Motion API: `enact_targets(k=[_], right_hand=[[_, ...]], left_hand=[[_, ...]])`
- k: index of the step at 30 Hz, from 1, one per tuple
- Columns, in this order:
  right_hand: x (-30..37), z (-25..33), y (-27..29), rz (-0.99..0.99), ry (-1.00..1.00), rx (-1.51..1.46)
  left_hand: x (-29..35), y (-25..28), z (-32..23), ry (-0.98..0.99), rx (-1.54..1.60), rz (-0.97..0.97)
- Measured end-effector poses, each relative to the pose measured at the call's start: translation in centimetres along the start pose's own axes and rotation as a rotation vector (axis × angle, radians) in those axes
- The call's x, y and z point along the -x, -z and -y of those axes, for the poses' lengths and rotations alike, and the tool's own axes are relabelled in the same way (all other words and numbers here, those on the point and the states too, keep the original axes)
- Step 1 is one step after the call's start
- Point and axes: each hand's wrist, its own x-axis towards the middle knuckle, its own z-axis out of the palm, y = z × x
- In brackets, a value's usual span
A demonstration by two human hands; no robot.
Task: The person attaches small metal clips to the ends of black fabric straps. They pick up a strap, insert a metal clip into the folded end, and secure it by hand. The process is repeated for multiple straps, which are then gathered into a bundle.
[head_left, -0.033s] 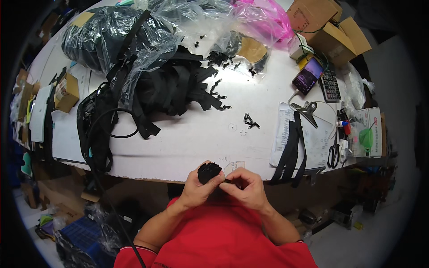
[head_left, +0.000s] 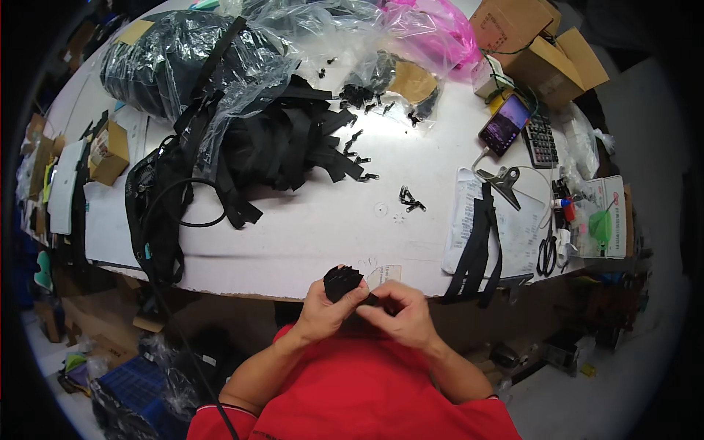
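Observation:
At the table's front edge, my left hand is closed round a folded bundle of black zipper tape, its cut ends fanned out at the top. My right hand is beside it, with thumb and fingers pinched on a dark end of the tape next to my left thumb. The fingers hide most of that end. Farther off on the table lies a small group of black zipper sliders. More sliders are scattered beside a large heap of black tape strips.
Clear plastic wrap covers a dark bulk at the back left. On the right are a clipboard with papers, hanging black strips, scissors, a phone, a calculator and cardboard boxes. A black cable runs down the left.
My right hand has shifted slightly left, its fingertips closer to the bundle. The left hand and the things on the table look the same.

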Motion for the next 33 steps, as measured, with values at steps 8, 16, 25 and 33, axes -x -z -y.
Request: enact_targets(k=[8,16,25,33], right_hand=[[-0.3,2.2,7.0,-0.393,-0.068,0.441],[-2.0,4.3,5.6,-0.101,0.146,0.267],[-1.9,4.4,3.0,-0.025,0.2,0.223],[-2.1,1.5,2.2,0.06,-0.223,-0.456]], left_hand=[[-1.5,0.3,0.1,0.144,0.44,0.137],[-0.9,-0.4,-0.7,0.187,0.184,0.239],[-0.7,0.2,-0.7,-0.184,-0.119,-0.056],[-1.2,-0.9,-0.4,-0.675,-0.632,-0.045]])
